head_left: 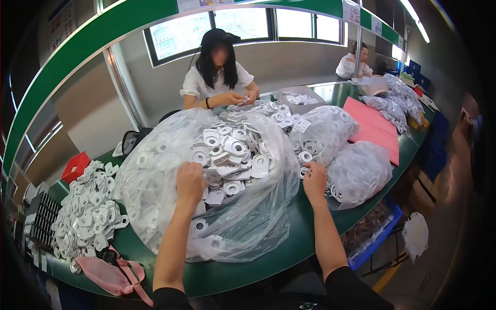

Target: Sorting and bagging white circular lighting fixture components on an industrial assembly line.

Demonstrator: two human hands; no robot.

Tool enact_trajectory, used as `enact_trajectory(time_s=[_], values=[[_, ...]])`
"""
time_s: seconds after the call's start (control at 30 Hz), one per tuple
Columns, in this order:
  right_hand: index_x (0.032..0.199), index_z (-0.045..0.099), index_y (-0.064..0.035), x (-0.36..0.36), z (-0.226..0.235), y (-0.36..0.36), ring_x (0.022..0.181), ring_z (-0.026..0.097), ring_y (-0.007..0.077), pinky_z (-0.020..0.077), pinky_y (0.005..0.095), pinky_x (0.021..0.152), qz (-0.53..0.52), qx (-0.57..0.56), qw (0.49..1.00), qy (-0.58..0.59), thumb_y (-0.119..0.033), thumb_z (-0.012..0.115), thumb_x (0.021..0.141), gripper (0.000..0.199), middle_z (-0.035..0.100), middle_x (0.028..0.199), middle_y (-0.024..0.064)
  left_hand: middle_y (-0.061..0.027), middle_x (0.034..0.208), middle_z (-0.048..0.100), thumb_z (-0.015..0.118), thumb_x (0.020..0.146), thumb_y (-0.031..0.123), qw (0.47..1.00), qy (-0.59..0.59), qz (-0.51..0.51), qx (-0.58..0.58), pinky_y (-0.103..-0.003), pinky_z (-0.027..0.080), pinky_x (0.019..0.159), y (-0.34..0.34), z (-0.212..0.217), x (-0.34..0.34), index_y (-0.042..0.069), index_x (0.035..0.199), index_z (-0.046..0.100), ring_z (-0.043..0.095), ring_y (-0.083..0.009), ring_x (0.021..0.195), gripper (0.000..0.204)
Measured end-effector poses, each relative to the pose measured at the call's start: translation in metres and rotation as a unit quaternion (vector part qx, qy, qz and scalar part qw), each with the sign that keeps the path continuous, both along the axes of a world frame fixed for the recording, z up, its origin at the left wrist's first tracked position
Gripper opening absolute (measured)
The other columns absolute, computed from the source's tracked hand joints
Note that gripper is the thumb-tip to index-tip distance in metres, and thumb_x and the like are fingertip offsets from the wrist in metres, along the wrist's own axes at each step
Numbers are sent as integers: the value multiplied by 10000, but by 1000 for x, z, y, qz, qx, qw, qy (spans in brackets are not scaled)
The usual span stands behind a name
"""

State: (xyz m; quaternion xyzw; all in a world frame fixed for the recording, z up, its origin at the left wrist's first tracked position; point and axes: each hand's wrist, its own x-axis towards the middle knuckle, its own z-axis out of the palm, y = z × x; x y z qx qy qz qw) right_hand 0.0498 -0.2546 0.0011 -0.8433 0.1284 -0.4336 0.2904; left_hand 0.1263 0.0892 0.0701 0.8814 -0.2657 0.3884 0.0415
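Note:
A large clear plastic bag (147, 173) lies spread open on the green table, heaped with flat white plastic parts (235, 147), each with a round hole. My left hand (190, 182) is closed at the near left of that heap. Its fingers are curled, and what they hold is hidden. To the right, my right hand (315, 181) has its fingers pinched together at a white ring (304, 171). It is beside a smaller clear bag (325, 126) of white rings. A second tied bag of rings (364, 168) sits just right of that hand.
More white parts (90, 217) are piled left, near a red bin (76, 166), a black rack (41, 222) and a pink pouch (106, 274). Across the table (217, 281) a person (219, 77) handles small parts near a box (300, 98). Pink sheet (372, 129) lies right.

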Motion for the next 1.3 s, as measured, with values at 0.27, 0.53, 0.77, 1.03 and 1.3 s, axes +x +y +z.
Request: enact_trajectory(time_s=[0.27,0.53,0.77,1.03,1.3], values=[[873,626,-62,-9,4,15,858,555,309,448,409,733,-23,14,985,173,-113,588,770,121,611,873,144,-56,843,636,646,813,141,570,416,-202,-679,-236,468,677,-48,-14,-80,33,910,571,619,-163,718,164],[831,638,-52,-61,52,102,709,548,249,444,335,651,296,-35,946,-129,-27,647,717,117,600,750,72,-75,1005,603,550,890,233,280,562,-138,-766,-394,474,857,-69,-74,-119,39,1018,564,579,-220,952,233],[863,651,-52,-82,32,130,797,584,263,474,339,736,442,-36,894,-57,-76,657,747,119,638,856,81,-107,1068,594,423,947,312,280,619,-257,-687,-343,458,861,-63,-90,-120,35,1083,533,576,-208,955,328],[889,635,-41,-53,17,0,877,560,262,468,342,739,73,-122,989,52,-11,545,752,167,607,908,99,-143,969,626,522,899,236,290,617,-207,-702,-375,503,776,-69,-78,-120,31,1039,552,608,-239,882,249],[757,625,-78,-33,14,-65,920,516,230,456,351,706,-2,-427,880,209,-91,566,682,96,575,829,51,-125,1114,565,497,909,194,263,644,-205,-689,-461,507,793,-70,-75,-124,46,1136,482,587,-269,966,272]])
